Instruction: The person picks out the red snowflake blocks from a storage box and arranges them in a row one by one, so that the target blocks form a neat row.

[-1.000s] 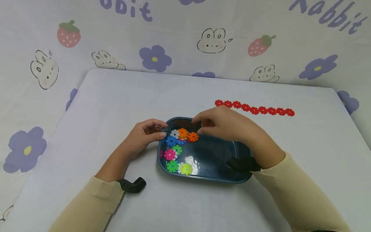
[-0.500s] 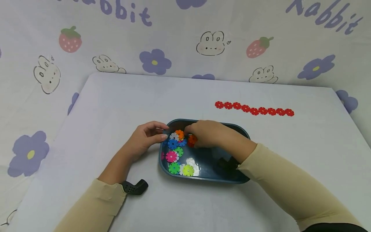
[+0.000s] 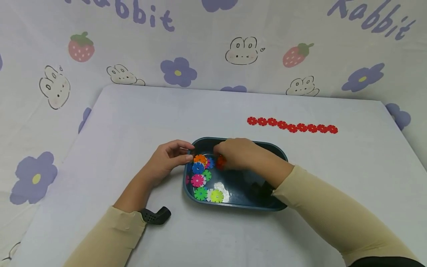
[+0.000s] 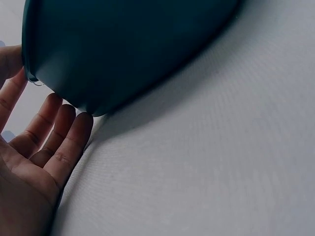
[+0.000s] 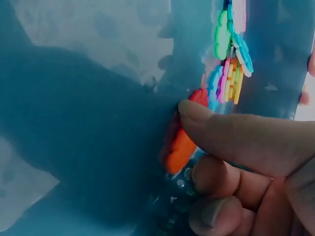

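Observation:
At the far left corner of the dark teal tray (image 3: 250,204), my left hand (image 3: 166,157) holds the rim. In the left wrist view its thumb is at the rim and other fingertips touch the tray's outer wall (image 4: 123,54). My right hand (image 3: 238,154) reaches down inside the tray, its thumb and fingers on a red flower-shaped plastic disc (image 3: 220,162). In the right wrist view the thumb presses on this red-orange disc (image 5: 187,137), which stands tilted. Beside it lie an orange disc (image 3: 200,160), a blue disc (image 3: 198,168) and a pink disc (image 3: 198,180).
A joined row of several red discs (image 3: 292,128) lies on the white tabletop (image 3: 150,111) behind the tray, to the right. Green (image 3: 201,193) and yellow discs (image 3: 217,196) sit in the tray's near left corner. A patterned cloth (image 3: 207,44) hangs behind the table.
My right hand has lowered into the tray to the red disc. The orange disc has shifted left and now covers the pale one. My left hand stays at the rim.

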{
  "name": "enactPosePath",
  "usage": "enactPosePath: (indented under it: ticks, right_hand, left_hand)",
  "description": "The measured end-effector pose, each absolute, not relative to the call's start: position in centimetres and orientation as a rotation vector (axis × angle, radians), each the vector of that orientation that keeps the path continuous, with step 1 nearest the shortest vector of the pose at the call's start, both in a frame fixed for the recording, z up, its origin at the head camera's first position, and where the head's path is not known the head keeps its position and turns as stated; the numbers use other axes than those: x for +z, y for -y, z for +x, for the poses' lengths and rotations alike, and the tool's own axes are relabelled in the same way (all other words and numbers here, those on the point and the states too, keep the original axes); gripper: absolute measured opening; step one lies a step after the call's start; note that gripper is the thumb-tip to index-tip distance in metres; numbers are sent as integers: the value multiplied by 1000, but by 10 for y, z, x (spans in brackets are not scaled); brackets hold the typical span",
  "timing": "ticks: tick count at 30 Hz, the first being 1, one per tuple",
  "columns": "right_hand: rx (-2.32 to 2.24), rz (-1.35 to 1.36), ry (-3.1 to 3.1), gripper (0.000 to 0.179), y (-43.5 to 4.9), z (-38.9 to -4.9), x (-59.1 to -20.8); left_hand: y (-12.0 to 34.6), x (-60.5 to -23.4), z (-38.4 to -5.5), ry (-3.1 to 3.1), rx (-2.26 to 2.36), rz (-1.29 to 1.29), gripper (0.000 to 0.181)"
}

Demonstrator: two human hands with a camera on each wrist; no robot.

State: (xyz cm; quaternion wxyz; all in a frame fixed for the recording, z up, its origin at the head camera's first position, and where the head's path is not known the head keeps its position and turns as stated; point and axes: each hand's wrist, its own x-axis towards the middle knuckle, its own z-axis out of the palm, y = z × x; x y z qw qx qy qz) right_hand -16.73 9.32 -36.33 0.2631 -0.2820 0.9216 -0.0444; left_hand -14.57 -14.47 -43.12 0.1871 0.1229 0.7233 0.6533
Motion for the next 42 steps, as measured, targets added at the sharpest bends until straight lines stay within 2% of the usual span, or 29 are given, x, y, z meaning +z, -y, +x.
enactPosePath:
  ticks: [5,19,23,29,32,37,42]
  right_hand:
    - [-73,-729,-2457,23,-97,-168,-360]
    - [-239,-803,-2326,8,-110,-166,-361]
    - [-394,-854,-2362,11,-120,-168,-347]
    - [-565,-887,-2464,30,-140,-172,-324]
    - [-651,-885,-2505,30,-154,-174,-313]
    - [-776,-746,-2599,29,-187,-178,-298]
    - [-800,-505,-2735,38,-231,-184,-293]
  left_hand:
    - [144,-431,-146,-2044,1831,335,31]
    - [144,-433,-147,-2042,1838,345,32]
    - [144,-433,-146,-2040,1837,346,33]
    - [144,-432,-146,-2037,1838,362,34]
    - [144,-432,-146,-2038,1839,363,34]
    - [144,-432,-145,-2029,1848,363,35]
    - [144,-432,-145,-2020,1851,365,36]
